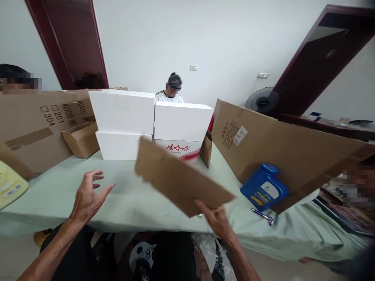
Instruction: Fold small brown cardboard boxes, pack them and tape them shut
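My right hand (216,219) grips the near edge of a flat brown cardboard piece (178,176) and holds it tilted in the air above the pale green table (129,203). My left hand (88,195) hovers over the table's near left part with fingers spread apart, holding nothing. It is a little left of the cardboard and does not touch it.
White boxes (152,119) are stacked at the table's far side, with a person seated behind them. Large cardboard sheets (281,150) stand left and right as screens. A blue jug (264,188) and a purple pen (263,216) lie right; a yellow pack (10,183) lies far left.
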### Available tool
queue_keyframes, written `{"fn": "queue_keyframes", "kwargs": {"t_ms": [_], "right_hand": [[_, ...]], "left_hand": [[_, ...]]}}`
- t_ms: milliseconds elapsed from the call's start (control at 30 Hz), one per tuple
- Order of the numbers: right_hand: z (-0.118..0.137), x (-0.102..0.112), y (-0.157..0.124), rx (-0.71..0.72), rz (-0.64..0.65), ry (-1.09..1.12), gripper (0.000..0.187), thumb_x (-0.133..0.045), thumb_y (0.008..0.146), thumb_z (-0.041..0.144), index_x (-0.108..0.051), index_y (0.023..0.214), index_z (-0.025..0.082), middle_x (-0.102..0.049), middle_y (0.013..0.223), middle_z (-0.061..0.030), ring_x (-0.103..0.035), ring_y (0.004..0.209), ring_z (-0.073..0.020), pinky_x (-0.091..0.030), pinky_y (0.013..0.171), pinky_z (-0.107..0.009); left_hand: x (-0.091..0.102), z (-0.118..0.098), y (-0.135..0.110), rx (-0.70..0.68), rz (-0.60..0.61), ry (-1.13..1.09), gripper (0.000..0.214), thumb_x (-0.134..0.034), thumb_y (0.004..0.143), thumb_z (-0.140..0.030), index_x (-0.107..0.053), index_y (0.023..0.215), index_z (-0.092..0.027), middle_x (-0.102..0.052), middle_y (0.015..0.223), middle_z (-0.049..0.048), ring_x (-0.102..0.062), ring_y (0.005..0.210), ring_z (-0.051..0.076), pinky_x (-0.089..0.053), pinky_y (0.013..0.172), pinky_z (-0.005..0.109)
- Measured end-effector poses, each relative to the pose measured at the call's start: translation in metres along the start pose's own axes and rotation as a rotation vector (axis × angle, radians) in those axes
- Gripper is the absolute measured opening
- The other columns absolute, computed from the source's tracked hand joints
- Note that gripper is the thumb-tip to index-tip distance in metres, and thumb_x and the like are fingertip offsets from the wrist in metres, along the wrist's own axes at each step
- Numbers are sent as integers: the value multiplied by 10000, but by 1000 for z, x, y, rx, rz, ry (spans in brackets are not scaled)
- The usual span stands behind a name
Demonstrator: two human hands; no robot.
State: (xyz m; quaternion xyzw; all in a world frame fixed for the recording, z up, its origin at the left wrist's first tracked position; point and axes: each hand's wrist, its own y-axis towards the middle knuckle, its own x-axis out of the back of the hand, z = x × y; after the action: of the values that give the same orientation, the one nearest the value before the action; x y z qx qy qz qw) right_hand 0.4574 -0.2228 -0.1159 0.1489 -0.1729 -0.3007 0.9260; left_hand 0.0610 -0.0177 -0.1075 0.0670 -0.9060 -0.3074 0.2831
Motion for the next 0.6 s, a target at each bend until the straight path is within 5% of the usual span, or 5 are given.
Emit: {"fn": "queue_keyframes", "kwargs": {"t_ms": [67,133,300,400,600], "right_hand": [[-1,38,20,49,-443,-119,528,-811,848,610,-773,1121,161,-801,1105,-136,-722,1123,-336,-573,1080,-505],[-6,74,50,20,-660,-318,560,-695,927,618,-745,1212,138,-772,1240,-176,-664,1285,-360,-476,1196,-538],[-35,124,134,-166,-595,-612,433,-531,1005,445,-745,1182,113,-770,1218,-211,-687,1266,-336,-529,1086,-421],[-62,124,171,-301,-519,-682,302,-631,1026,384,-760,1049,112,-778,1074,-176,-734,1111,-315,-570,1000,-438],[-105,101,227,-412,-383,-770,351,-718,1063,413,-688,1317,172,-695,1330,-106,-706,1150,-254,-622,998,-478]], "left_hand": [[-1,15,-1,25,62,41,567,-703,841,-650,-599,1214,-236,-728,1214,114,-766,1075,326,-674,774,427],[-7,38,-9,42,152,52,501,-665,841,-651,-649,1122,-238,-754,1143,104,-779,1033,324,-673,743,408],[-44,83,-52,131,342,11,417,-669,759,-635,-704,932,-257,-810,957,79,-805,901,315,-660,669,371],[-61,91,-78,151,411,12,437,-669,755,-683,-726,876,-267,-823,902,73,-810,878,316,-677,749,396],[-70,95,-95,165,401,57,545,-632,779,-783,-764,879,-264,-830,932,90,-807,922,327,-674,848,424]]}}
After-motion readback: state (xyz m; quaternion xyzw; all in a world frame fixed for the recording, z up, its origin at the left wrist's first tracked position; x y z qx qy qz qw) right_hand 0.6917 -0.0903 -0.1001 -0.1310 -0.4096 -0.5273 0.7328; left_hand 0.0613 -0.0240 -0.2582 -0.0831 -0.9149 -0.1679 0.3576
